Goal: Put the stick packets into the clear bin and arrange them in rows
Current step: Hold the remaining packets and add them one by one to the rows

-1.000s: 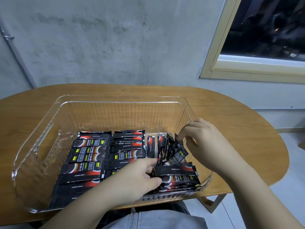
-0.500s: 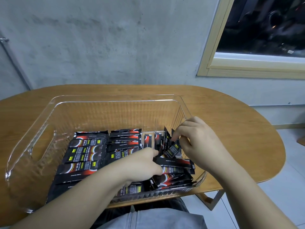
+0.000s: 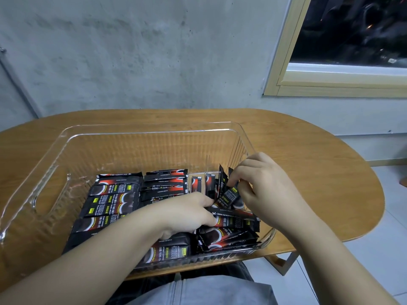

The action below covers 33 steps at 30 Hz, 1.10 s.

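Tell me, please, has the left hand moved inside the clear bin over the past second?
Yes. The left hand has slid rightward, away from the clear bin's handle cutout, toward the jumbled packets near the right hand.

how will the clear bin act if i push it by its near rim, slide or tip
The bin would probably slide, not tip: it looks wide and low, sitting flat on the smooth wooden table. The packets cover only its floor, so it is likely light. Its near edge seems to overhang the table, so a pull toward you may tilt it.
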Each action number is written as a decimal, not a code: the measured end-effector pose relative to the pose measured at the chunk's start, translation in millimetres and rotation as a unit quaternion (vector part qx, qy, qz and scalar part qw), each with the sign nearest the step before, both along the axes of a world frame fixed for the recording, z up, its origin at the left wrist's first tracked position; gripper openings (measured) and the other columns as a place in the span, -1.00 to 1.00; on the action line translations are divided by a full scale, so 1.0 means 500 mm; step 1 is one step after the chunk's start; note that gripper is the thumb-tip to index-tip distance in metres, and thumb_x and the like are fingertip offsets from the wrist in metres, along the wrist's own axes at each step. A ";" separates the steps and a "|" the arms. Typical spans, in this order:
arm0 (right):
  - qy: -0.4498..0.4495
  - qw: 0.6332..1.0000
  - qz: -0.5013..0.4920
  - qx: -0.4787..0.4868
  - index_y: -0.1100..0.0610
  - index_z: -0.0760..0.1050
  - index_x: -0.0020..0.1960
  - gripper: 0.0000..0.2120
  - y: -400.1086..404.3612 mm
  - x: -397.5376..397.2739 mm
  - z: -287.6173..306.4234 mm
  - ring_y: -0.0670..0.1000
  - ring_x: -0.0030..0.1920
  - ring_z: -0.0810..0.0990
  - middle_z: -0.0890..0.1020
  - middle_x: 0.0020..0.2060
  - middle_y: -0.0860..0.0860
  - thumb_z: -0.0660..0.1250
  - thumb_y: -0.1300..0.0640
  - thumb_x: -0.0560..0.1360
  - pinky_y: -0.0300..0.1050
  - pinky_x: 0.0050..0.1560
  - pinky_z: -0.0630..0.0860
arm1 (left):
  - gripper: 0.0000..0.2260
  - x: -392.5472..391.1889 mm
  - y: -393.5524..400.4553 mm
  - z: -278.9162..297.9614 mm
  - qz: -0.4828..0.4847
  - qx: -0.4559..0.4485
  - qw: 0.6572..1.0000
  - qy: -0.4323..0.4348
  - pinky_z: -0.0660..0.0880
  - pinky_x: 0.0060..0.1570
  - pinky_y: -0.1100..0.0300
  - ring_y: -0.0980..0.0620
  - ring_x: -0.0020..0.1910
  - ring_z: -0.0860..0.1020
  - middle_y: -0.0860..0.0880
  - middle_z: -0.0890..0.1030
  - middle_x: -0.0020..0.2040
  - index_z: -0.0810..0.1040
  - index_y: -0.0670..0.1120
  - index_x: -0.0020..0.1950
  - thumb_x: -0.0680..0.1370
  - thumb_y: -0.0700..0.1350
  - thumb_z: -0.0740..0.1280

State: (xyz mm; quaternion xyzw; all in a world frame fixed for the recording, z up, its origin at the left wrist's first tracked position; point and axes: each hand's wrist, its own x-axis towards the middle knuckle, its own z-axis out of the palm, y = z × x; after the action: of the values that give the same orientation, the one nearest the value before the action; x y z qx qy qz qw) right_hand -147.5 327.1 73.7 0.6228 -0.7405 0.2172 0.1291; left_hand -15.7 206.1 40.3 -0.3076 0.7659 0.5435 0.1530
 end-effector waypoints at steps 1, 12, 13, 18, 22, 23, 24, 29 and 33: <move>0.036 0.999 -0.011 0.012 0.03 0.62 -0.28 -0.64 0.001 0.000 0.001 0.02 -0.13 0.53 0.60 -0.34 -0.11 0.04 0.13 0.38 -0.07 0.26 0.35 | -0.70 0.002 0.005 0.002 -0.003 -0.004 1.000 0.005 0.43 0.06 0.10 -0.12 0.15 0.55 -0.15 0.58 0.20 0.52 -0.10 0.13 0.42 -0.07 0.33; 0.152 0.896 0.108 0.403 0.03 0.38 0.37 -0.32 -0.010 0.026 0.086 0.01 0.30 0.43 0.51 0.26 -0.03 0.24 -0.38 0.41 -0.05 0.42 0.22 | -0.45 0.025 0.018 -0.024 0.022 0.041 0.994 0.094 0.36 0.28 0.24 0.09 0.30 0.44 -0.06 0.42 0.40 0.33 -0.10 0.44 0.46 -0.01 0.28; 0.149 0.886 0.105 0.426 0.04 0.37 0.38 -0.28 -0.019 0.026 0.092 0.03 0.29 0.43 0.50 0.27 -0.03 0.27 -0.39 0.38 -0.01 0.34 0.32 | -0.42 0.028 0.019 -0.024 0.020 0.039 0.994 0.103 0.32 0.36 0.13 0.08 0.34 0.41 -0.01 0.40 0.42 0.33 -0.07 0.45 0.43 0.03 0.29; 0.159 0.834 0.095 0.520 0.06 0.14 0.52 -0.06 -0.067 0.023 0.088 0.06 0.48 0.20 0.25 0.48 0.02 0.41 -0.33 0.31 0.08 0.46 0.18 | -0.80 0.032 0.025 -0.027 0.059 0.073 0.988 0.126 0.48 -0.01 0.42 0.30 -0.01 0.58 0.15 0.61 0.04 0.53 0.03 0.11 0.59 -0.22 0.23; 0.158 0.794 0.110 0.576 0.05 -0.12 0.57 0.08 -0.092 0.023 0.072 -0.03 0.53 -0.19 -0.12 0.56 -0.02 0.45 -0.26 0.33 0.07 0.52 -0.20 | -0.67 0.037 0.023 -0.033 0.063 0.088 0.985 0.134 0.42 0.21 0.27 0.16 0.20 0.53 0.06 0.57 0.23 0.44 -0.07 0.35 0.58 -0.17 0.25; 0.160 0.787 0.108 0.586 0.05 -0.14 0.57 0.08 -0.095 0.021 0.067 -0.03 0.53 -0.23 -0.17 0.55 -0.02 0.45 -0.25 0.33 0.09 0.51 -0.21 | -0.64 0.038 0.021 -0.036 0.063 0.091 0.985 0.133 0.39 0.24 0.24 0.15 0.24 0.50 0.06 0.54 0.28 0.41 -0.06 0.38 0.57 -0.15 0.26; 0.164 0.780 0.106 0.594 0.05 -0.15 0.57 0.08 -0.098 0.020 0.061 -0.02 0.52 -0.27 -0.20 0.55 -0.02 0.45 -0.24 0.34 0.12 0.51 -0.21 | -0.58 0.039 0.021 -0.036 0.063 0.095 0.984 0.136 0.36 0.30 0.19 0.14 0.28 0.47 0.06 0.50 0.33 0.38 -0.06 0.42 0.56 -0.12 0.28; 0.136 0.767 0.094 0.620 0.04 -0.18 0.56 0.07 -0.099 0.025 0.045 -0.02 0.51 -0.33 -0.23 0.54 -0.05 0.48 -0.15 0.35 0.28 0.47 -0.18 | -0.53 0.039 0.019 -0.037 0.082 0.122 0.980 0.135 0.33 0.32 0.13 0.08 0.32 0.42 0.03 0.38 0.43 0.29 -0.08 0.47 0.57 -0.15 0.28; 0.075 0.761 0.102 0.636 0.03 -0.13 0.56 0.04 -0.099 0.022 0.062 -0.05 0.51 -0.30 -0.14 0.55 -0.09 0.49 -0.15 0.35 0.15 0.50 -0.08 | -0.55 0.039 0.018 -0.041 0.082 0.135 0.979 0.129 0.33 0.30 0.17 0.06 0.37 0.38 0.00 0.34 0.45 0.26 -0.14 0.48 0.60 -0.19 0.24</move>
State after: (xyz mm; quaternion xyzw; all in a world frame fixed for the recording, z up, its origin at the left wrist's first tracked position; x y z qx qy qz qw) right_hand -136.7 277.8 104.5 0.6480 -0.6284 -0.3396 -0.2645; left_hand 3.9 215.2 19.8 -0.2734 0.6708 0.6878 0.0476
